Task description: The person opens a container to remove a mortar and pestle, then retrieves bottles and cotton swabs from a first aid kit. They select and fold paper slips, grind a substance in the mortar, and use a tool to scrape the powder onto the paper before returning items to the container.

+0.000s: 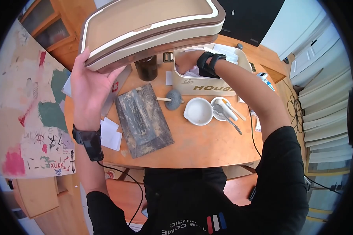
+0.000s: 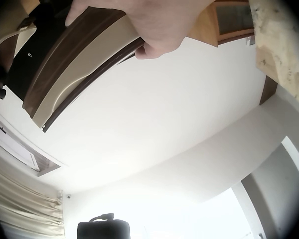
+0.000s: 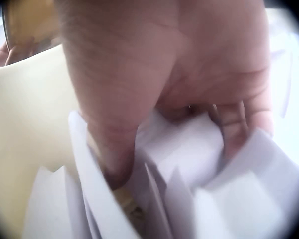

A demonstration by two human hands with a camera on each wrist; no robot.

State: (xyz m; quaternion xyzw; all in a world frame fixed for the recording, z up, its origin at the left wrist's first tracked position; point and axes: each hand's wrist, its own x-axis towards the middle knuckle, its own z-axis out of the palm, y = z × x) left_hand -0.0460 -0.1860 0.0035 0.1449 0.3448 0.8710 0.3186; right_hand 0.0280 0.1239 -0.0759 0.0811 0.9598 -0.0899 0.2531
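Note:
My left hand (image 1: 91,84) grips the near left edge of a large brown and cream lid (image 1: 157,39), raised above the table's far left side. In the left wrist view its fingers lie over the lid's rim. My right hand (image 1: 186,62) reaches down into a cream box (image 1: 180,87) marked with "HOUSE" lettering. Folded white papers (image 3: 182,152) surround the right hand inside the box. Its thumb and fingers point down among them, spread apart. The fingertips are hidden by paper, so I cannot tell whether they pinch a sheet.
On the wooden table (image 1: 208,145) lie a dark stone slab (image 1: 145,121), a round grey stone with a wooden handle (image 1: 173,100), a white bowl (image 1: 198,111) and another bowl with spoons (image 1: 227,111). A dark jar (image 1: 146,68) stands behind the slab. Loose white papers (image 1: 111,135) lie left.

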